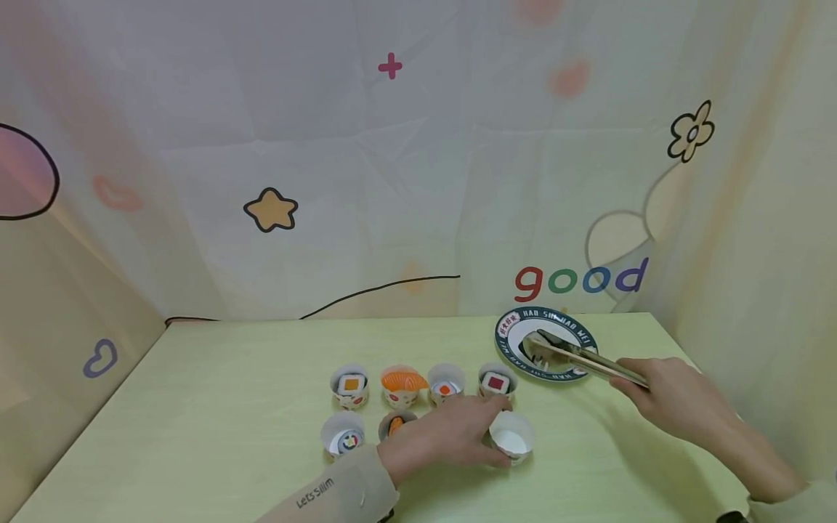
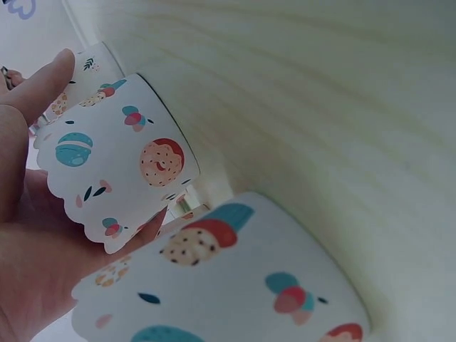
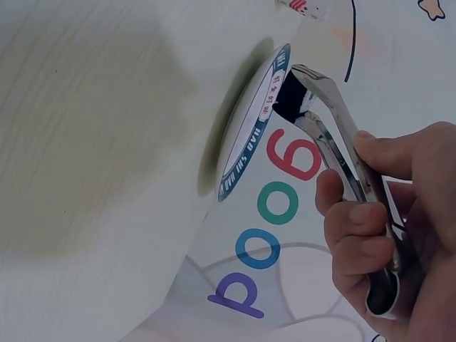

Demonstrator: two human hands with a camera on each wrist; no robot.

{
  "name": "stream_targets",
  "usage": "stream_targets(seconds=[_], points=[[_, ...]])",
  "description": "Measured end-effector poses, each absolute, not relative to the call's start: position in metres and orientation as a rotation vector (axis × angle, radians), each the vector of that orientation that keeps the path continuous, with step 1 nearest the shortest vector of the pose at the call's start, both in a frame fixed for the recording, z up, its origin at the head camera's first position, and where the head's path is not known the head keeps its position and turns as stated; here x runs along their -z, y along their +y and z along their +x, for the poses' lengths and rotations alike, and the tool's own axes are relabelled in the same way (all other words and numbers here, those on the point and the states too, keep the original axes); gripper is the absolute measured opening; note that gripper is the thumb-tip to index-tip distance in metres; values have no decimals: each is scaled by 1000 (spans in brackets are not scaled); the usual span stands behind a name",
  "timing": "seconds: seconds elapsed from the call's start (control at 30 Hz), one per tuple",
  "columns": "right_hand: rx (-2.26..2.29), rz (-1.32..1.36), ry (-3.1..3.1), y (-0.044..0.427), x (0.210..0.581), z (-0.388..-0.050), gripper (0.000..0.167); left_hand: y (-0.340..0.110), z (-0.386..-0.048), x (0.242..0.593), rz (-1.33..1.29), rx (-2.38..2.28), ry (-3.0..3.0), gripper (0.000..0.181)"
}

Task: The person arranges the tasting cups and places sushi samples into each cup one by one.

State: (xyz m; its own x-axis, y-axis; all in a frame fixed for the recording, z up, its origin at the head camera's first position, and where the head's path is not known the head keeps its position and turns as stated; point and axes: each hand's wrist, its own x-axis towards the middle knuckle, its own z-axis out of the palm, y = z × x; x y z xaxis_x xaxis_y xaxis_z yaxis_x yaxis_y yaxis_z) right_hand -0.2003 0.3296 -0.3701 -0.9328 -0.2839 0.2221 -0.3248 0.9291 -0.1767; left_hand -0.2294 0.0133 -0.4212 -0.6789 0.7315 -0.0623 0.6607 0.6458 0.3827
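At the right end of the front row, my left hand (image 1: 451, 432) holds a white paper cup (image 1: 513, 439), thumb and fingers at its sides. No food shows inside it. My right hand (image 1: 676, 399) grips metal tongs (image 1: 591, 361) around their handles. Between the tong tips is a black-wrapped sushi piece with white on it (image 3: 291, 100), beside the dark-rimmed plate (image 3: 247, 128) in the right wrist view. From the head, the tips appear over the plate. In the left wrist view, printed paper cups (image 2: 121, 160) stand close to the left hand.
Cups behind the left hand hold toy-like sushi: orange-topped white (image 1: 352, 385), striped orange (image 1: 402, 380), red-dotted (image 1: 445, 390) and red-centred (image 1: 495, 383). Front-row cups hold a round roll (image 1: 346, 440) and an orange piece (image 1: 395, 425). A patterned curtain (image 1: 327, 145) stands behind the table (image 1: 216, 421).
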Motion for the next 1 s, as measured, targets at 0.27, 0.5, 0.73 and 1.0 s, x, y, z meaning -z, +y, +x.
stream_targets(seconds=[0.27, 0.5, 0.73, 1.0], points=[[-340, 515, -2880, 336, 368, -197, 19, 14, -229, 420, 1168, -484, 2665, 67], [-345, 576, -2845, 341, 367, -192, 23, 14, -228, 420, 1155, -473, 2662, 68], [-374, 595, -2840, 342, 366, -186, 27, 15, -227, 418, 1137, -479, 2662, 68], [-412, 600, -2863, 343, 363, -176, 30, 15, -228, 419, 1147, -470, 2668, 68]])
